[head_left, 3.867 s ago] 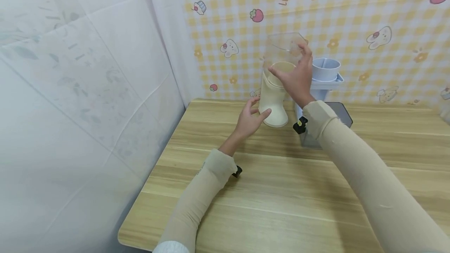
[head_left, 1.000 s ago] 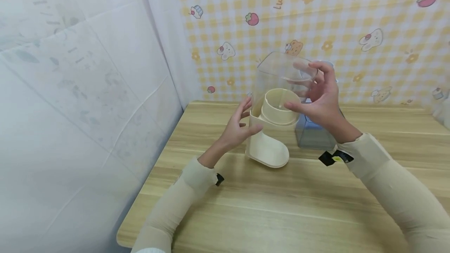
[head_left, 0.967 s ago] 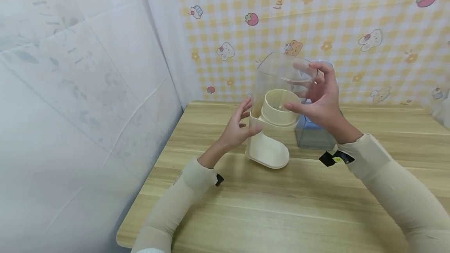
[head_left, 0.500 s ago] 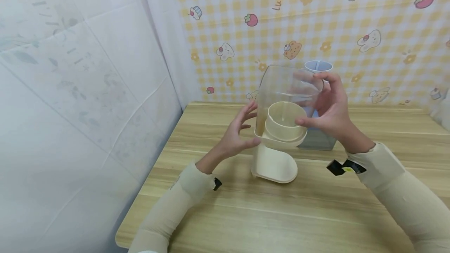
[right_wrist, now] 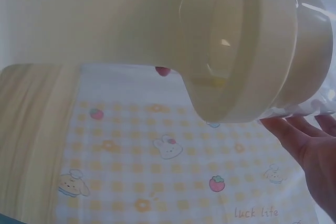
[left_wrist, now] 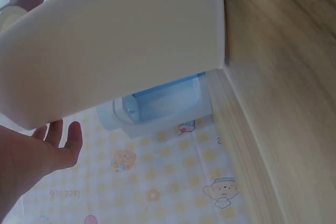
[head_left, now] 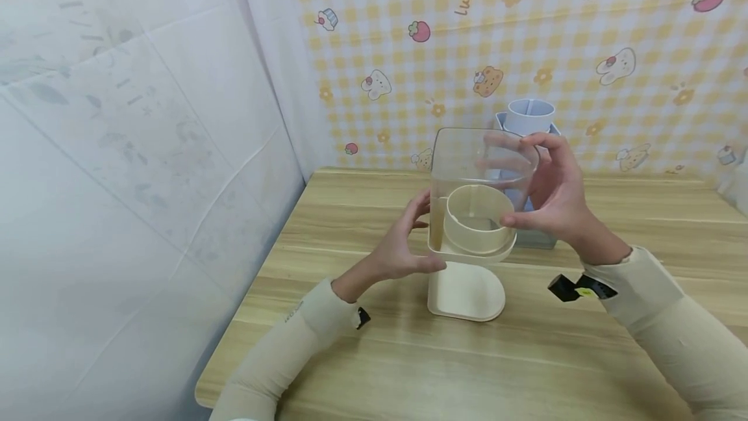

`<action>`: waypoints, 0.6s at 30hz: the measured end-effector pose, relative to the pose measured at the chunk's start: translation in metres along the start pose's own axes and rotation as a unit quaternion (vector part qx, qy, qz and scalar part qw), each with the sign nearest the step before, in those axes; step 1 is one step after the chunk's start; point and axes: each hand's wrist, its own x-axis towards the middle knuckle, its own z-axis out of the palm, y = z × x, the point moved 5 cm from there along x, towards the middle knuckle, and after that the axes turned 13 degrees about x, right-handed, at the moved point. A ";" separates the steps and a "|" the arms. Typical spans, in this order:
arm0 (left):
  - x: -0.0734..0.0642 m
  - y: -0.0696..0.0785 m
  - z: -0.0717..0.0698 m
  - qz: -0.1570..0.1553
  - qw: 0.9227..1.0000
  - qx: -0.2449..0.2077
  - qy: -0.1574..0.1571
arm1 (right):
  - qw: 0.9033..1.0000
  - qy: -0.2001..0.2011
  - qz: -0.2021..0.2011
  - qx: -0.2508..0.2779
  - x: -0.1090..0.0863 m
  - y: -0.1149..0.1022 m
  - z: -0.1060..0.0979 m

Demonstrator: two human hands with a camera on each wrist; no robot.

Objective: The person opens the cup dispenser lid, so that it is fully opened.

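In the head view a cream dispenser stand with a round collar stands upright on the wooden table. A clear open-topped container rises around the collar. My left hand holds the left side near the collar, thumb at the front and fingers behind. From the right, my right hand grips the clear wall, thumb in front and fingertips at the upper rim. The left wrist view shows the stand's broad cream back, with my left fingers at its edge. The right wrist view shows the hollow collar underside.
Behind it stands a similar blue dispenser, partly hidden by the clear container and my right hand. A checked cloth hangs behind the table, and a white sheet hangs along the left.
Both hands have brought the cream dispenser from the back of the table toward me and slightly right. Its clear top has come down to more upright, and the blue dispenser shows more behind it.
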 end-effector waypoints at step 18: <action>0.002 -0.005 0.009 -0.044 0.999 0.007 0.017 | 0.998 -0.021 0.039 -0.043 -0.006 0.010 0.005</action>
